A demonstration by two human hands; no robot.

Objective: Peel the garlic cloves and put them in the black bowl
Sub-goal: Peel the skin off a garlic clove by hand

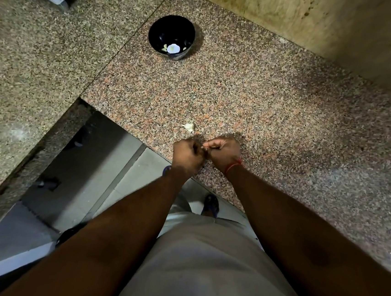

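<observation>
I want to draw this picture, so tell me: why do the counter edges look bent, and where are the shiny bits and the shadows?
Head view: the wide-angle lens bends the counter edges; a bright glint sits inside the black bowl; soft shadow falls to the bowl's right and beyond the left hand and right hand; the corners look dimmer, and the hands look slightly blurred.

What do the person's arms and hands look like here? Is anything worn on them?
Both forearms are bare, with no sleeves in view. The right hand has a thin red-orange thread tied round its wrist. The left hand shows no band, watch or ring, as far as the head view lets one see. Neither hand wears a glove.
</observation>
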